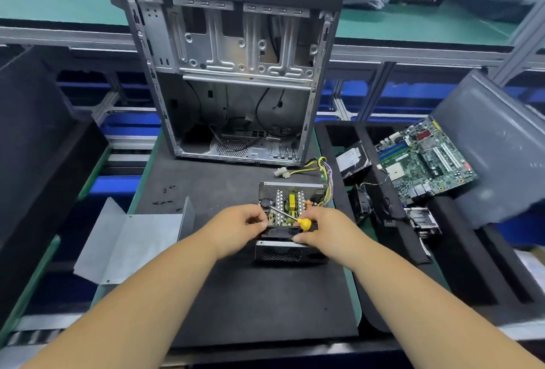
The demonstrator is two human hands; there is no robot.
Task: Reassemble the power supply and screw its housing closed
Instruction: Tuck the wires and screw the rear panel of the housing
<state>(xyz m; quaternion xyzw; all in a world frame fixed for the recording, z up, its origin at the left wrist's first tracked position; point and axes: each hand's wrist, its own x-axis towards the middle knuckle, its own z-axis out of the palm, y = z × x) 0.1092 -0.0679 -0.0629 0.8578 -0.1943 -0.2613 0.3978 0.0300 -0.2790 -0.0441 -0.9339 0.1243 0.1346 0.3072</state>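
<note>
Head view looks down on my two bare hands over the open grey metal power supply box [290, 221], which sits on the black foam mat [265, 303] just in front of the empty grey steel computer case [236, 73]. My right hand [324, 228] has its fingers curled round the yellow-handled screwdriver [303, 222]; its thin steel shaft slants up and left across the exposed circuit board inside the box. My left hand [239, 225] is at the box's left edge with fingers curled, fingertips pinched together near the shaft; whether they hold a screw or anything else I cannot tell. A black fan part lies between my hands at the near side of the box. The bundle of yellow and purple wires [323, 174] leaves the far right corner of the box. The bent grey sheet-metal cover [132, 238] lies off to the left, partly over the mat's edge, well apart from the box. Small black screws [165, 196] are scattered on the mat beyond it. To the right, a green motherboard [424, 159] rests in a black foam tray [472, 265].
</note>
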